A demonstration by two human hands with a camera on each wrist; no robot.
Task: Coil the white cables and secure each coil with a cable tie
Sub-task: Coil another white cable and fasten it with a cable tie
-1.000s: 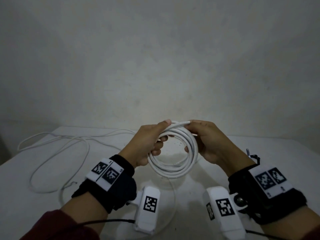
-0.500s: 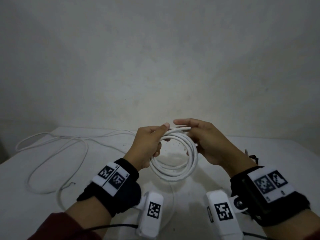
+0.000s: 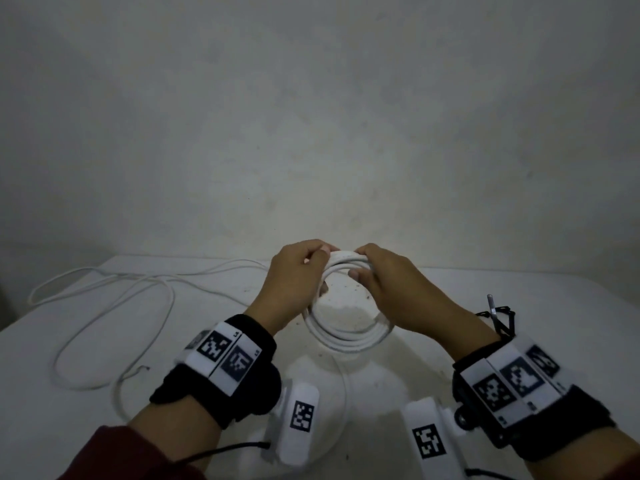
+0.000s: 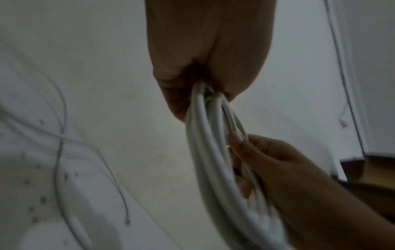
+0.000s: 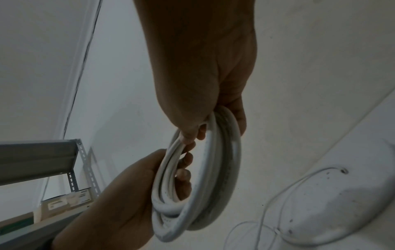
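A coil of thick white cable (image 3: 346, 337) hangs in the air above the white table (image 3: 433, 296), held at its top by both hands. My left hand (image 3: 320, 268) grips the upper left of the coil, thumb on top and fingers curled through the ring. My right hand (image 3: 360, 264) pinches the upper right, close to the left thumb. In the left wrist view the strands of the coil (image 4: 205, 135) run out of my left hand (image 4: 209, 71) to my right hand (image 4: 278, 165). The right wrist view shows the coil (image 5: 213, 169) between both hands. No cable tie is on the coil.
A thin white cable (image 3: 166, 299) lies in loose loops on the left of the table. Something small and dark with a grey stick (image 3: 495, 315) lies at the right, behind my right wrist. A metal shelf (image 5: 42, 157) stands off the table's side.
Both hands have come closer together at the top of the coil. My right hand has turned its back upward and closed its thumb and fingers on the strands.
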